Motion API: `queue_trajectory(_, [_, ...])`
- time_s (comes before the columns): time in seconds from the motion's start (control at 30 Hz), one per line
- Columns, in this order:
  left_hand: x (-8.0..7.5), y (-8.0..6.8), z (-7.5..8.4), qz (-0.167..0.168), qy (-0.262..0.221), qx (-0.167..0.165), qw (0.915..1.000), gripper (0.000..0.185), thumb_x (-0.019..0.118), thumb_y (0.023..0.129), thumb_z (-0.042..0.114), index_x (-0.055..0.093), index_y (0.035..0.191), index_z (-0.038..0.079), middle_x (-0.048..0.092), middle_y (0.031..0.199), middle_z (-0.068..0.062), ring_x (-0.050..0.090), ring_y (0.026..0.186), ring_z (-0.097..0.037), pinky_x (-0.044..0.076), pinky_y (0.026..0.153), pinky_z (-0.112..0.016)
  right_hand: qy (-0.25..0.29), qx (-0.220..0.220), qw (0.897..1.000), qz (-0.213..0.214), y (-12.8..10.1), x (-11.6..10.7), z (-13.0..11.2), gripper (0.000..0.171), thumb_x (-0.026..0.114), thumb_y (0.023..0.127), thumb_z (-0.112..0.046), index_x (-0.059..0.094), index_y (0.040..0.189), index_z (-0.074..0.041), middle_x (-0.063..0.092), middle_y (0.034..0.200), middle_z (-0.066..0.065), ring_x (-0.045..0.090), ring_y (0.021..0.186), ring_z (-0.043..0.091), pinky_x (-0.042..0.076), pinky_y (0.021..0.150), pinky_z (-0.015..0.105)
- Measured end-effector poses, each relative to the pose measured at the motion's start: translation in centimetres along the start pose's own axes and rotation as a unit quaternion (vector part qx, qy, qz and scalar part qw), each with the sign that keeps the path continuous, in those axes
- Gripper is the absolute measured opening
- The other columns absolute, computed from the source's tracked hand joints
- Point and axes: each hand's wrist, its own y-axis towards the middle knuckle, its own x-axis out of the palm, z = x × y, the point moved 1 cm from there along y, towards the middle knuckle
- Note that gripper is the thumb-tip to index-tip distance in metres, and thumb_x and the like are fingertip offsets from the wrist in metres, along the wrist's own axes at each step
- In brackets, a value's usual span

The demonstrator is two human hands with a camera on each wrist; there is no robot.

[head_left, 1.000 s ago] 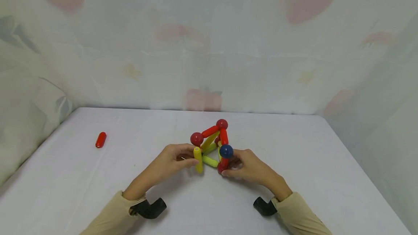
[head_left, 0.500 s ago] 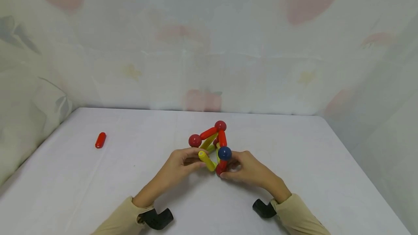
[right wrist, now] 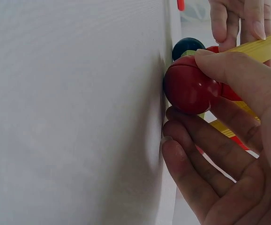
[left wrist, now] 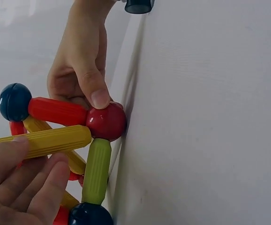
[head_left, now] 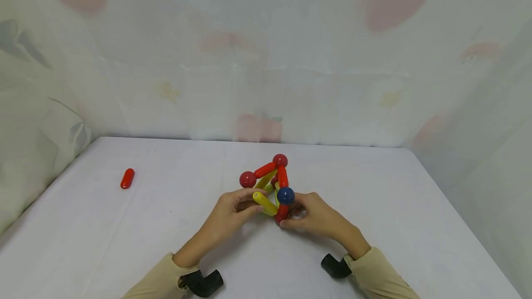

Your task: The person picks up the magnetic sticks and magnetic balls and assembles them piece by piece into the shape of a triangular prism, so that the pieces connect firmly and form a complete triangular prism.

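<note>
A frame of coloured rods and balls stands on the white table between both hands. My left hand (head_left: 228, 211) pinches a yellow ribbed rod (left wrist: 56, 141) between thumb and fingers. That rod slants, its far end at the red ball (left wrist: 106, 122) of the frame's near lower corner; it looks to be touching. With thumb and fingers, my right hand (head_left: 317, 213) holds this red ball. A red rod rises from it to a blue ball (head_left: 285, 195), and a green rod (left wrist: 97, 171) runs to another blue ball (left wrist: 89, 215), which the left hand hides in the head view.
A loose red rod (head_left: 127, 178) lies on the left part of the white table (head_left: 374, 188). A patterned cloth (head_left: 332, 82) hangs behind the table. Each wrist wears a black fitting (head_left: 203, 283).
My left hand has moved right and slightly nearer, tilting the yellow rod from nearly upright toward the red ball. The frame and my right hand have shifted slightly left.
</note>
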Motion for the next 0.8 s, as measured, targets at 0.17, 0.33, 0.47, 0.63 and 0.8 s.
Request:
queue_trajectory(0.17, [0.1, 0.0, -0.2, -0.001, 0.005, -0.019, 0.9998, 0.036, 0.070, 0.092, 0.011, 0.064, 0.126, 0.000, 0.072, 0.115, -0.015, 0.072, 0.100, -0.024, 0.058, 0.085, -0.023, -0.001, 0.002, 1.000, 0.001, 0.0, 0.0, 0.0, 0.027, 0.080, 0.084, -0.028, 0.068, 0.106, -0.017, 0.073, 0.095, -0.008, 0.065, 0.084, 0.004, 0.054, 0.079, 0.024])
queue_trajectory(0.33, [0.1, 0.0, -0.4, -0.005, -0.002, -0.048, 0.9988, 0.032, 0.068, 0.094, 0.018, 0.066, 0.122, 0.001, 0.073, 0.108, -0.014, 0.073, 0.092, -0.024, 0.058, 0.081, -0.023, 0.000, 0.004, 1.000, 0.000, -0.1, -0.1, -0.1, 0.027, 0.080, 0.084, -0.028, 0.068, 0.106, -0.017, 0.073, 0.095, -0.008, 0.065, 0.084, 0.005, 0.055, 0.079, 0.025])
queue_trajectory(0.47, [0.0, 0.1, -0.7, -0.009, -0.013, -0.070, 0.9974, 0.030, 0.067, 0.095, 0.021, 0.067, 0.118, 0.002, 0.074, 0.102, -0.013, 0.073, 0.086, -0.024, 0.058, 0.079, -0.022, 0.001, 0.003, 1.000, 0.000, -0.1, -0.1, -0.1, 0.026, 0.079, 0.085, -0.027, 0.068, 0.106, -0.017, 0.073, 0.096, -0.007, 0.065, 0.085, 0.005, 0.055, 0.079, 0.025])
queue_trajectory(0.63, [0.0, 0.0, -1.0, -0.027, -0.020, -0.088, 0.9956, 0.034, 0.064, 0.097, 0.026, 0.066, 0.118, 0.000, 0.074, 0.096, -0.015, 0.072, 0.078, -0.020, 0.059, 0.075, -0.024, 0.002, 0.005, 1.000, 0.000, -0.1, -0.1, -0.1, 0.026, 0.079, 0.085, -0.028, 0.068, 0.104, -0.016, 0.073, 0.095, -0.007, 0.066, 0.085, 0.006, 0.055, 0.080, 0.024])
queue_trajectory(0.8, [0.2, 0.0, -1.2, -0.047, -0.051, -0.098, 0.9928, 0.036, 0.060, 0.099, 0.027, 0.066, 0.116, -0.004, 0.072, 0.097, -0.020, 0.071, 0.071, -0.023, 0.060, 0.068, -0.027, -0.004, 0.003, 1.000, 0.001, -0.1, -0.1, -0.1, 0.025, 0.079, 0.085, -0.029, 0.069, 0.104, -0.016, 0.073, 0.094, -0.007, 0.066, 0.085, 0.005, 0.054, 0.080, 0.023])
